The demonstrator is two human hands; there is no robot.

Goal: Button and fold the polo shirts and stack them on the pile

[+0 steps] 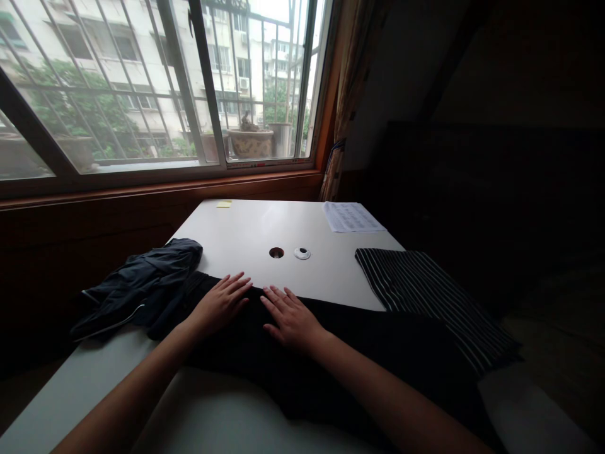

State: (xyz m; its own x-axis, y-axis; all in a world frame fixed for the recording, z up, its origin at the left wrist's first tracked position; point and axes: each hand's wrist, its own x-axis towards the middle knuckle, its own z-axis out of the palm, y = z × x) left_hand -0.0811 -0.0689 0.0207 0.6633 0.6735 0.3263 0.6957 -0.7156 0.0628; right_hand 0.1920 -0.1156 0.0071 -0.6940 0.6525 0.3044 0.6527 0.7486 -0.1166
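A black garment (326, 378), perhaps trousers, lies spread flat across the white table (246, 233). My left hand (222, 304) rests palm down on its upper edge with the fingers stretched out. Just to the right, my right hand (290, 318) also lies flat on the cloth, fingers spread, the fingertips near the far edge. Neither hand grips the fabric. On the left, a crumpled dark blue garment (142, 284) with white piping touches the black cloth's end. A black and white striped cloth (425, 284) lies at the right, partly under or against the black garment.
Beyond the hands the tabletop has a round cable hole (276, 253) and its white cover (302, 253). Printed papers (352, 217) lie at the far right corner, a yellow sticky note (224, 204) at the far left. A barred window (189, 94) and a tied curtain (338, 151) stand behind.
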